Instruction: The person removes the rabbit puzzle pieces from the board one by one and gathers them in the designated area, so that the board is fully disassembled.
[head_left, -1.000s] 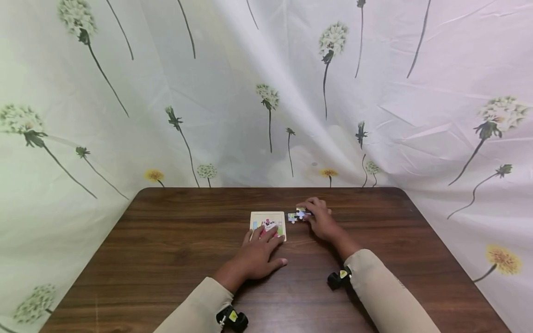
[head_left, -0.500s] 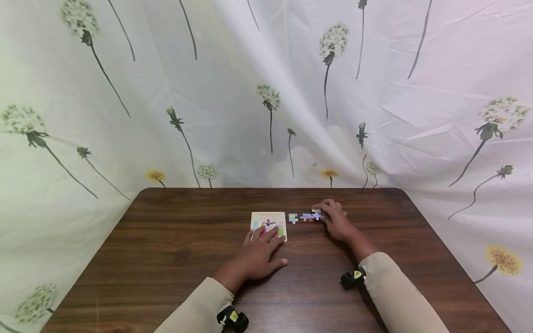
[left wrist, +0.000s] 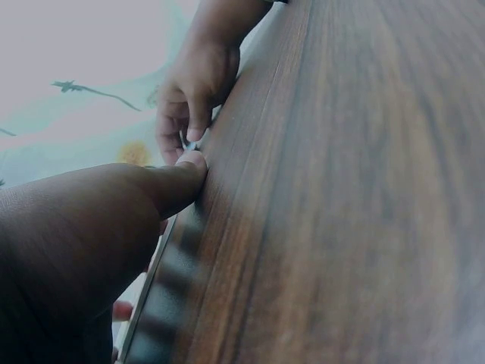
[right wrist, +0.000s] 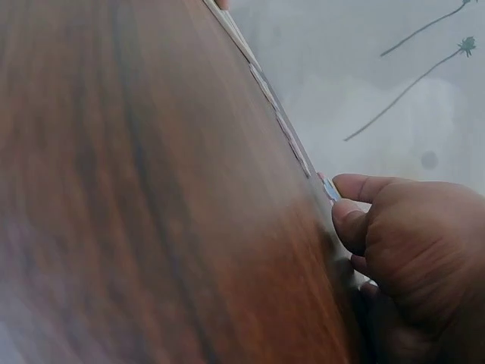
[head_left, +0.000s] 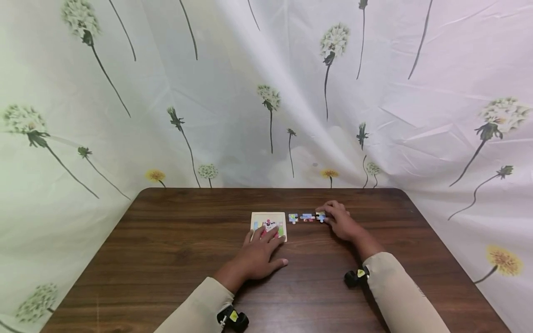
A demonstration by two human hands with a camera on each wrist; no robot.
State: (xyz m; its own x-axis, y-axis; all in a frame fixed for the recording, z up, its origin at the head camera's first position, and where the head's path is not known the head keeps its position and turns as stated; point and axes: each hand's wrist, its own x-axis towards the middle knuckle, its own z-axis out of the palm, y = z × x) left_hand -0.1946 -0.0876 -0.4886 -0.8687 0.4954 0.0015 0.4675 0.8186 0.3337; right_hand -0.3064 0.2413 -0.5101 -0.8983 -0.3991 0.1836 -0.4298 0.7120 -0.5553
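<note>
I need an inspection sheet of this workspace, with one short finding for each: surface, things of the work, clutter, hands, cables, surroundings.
Surface: dark wood-grain table.
Things of the work: square puzzle board with a picture, partly covered by a hand; to its right, left puzzle piece, middle puzzle piece and right puzzle piece.
Clutter: nothing seen.
Hands: left hand rests with fingers spread over the board; right hand pinches the right puzzle piece.
Cables: nothing seen.
Surroundings: pale dandelion-print curtain behind the table.
</note>
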